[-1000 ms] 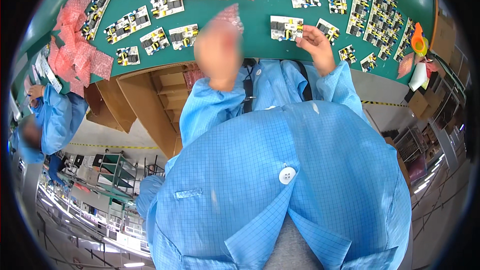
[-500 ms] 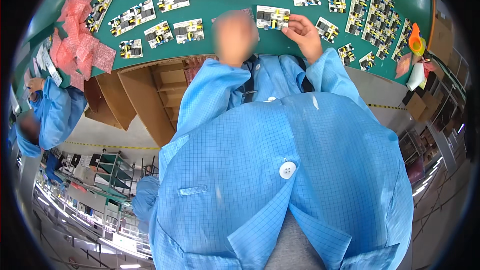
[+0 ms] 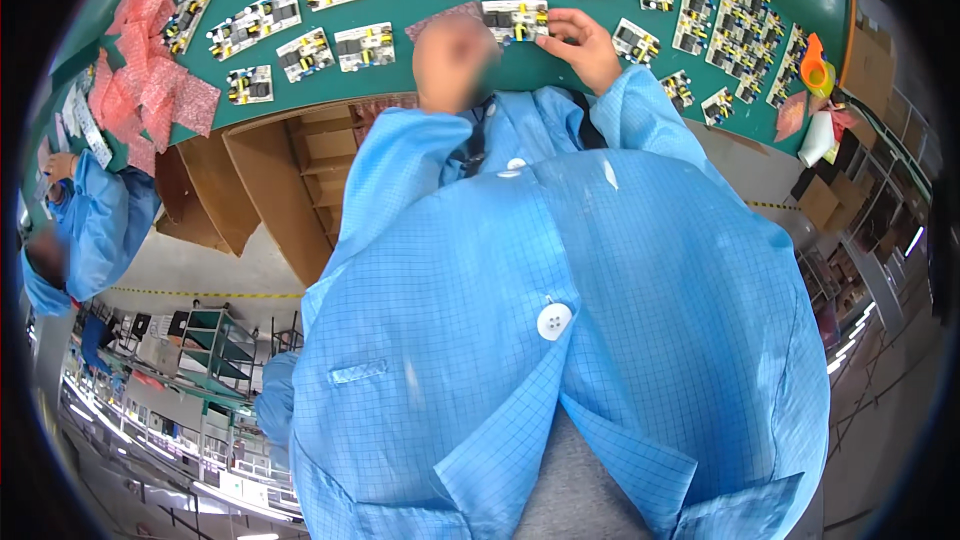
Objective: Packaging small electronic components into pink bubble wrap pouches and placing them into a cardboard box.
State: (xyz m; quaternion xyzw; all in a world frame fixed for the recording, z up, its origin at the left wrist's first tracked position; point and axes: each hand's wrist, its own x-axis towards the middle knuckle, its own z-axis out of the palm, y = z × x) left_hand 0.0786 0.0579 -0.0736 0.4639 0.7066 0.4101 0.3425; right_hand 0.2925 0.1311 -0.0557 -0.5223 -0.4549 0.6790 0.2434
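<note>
In front of me is a white circuit board (image 3: 515, 20) crowded with black, yellow and blue parts. Its right edge is pinched between the thumb and fingers of my right hand (image 3: 588, 52). My left hand (image 3: 448, 68) is beside the board's left end, raised over the table's near side. A blur covers its fingers, so their grip is hidden. Part of a pink bubble-wrap bag (image 3: 432, 20) shows behind my left hand.
More circuit boards (image 3: 365, 46) lie around the green table (image 3: 400, 2), with rows of them (image 3: 742, 30) at right. Pink bubble wrap (image 3: 150, 90) is heaped at left, and an orange tape dispenser (image 3: 816, 68) stands far right. Below the edge is a cardboard box (image 3: 275, 175). A co-worker's sleeve (image 3: 108, 210) is at left.
The whole view has shifted slightly, with the table sitting a little higher and further left in it. My right hand keeps its hold on the board's right edge.
</note>
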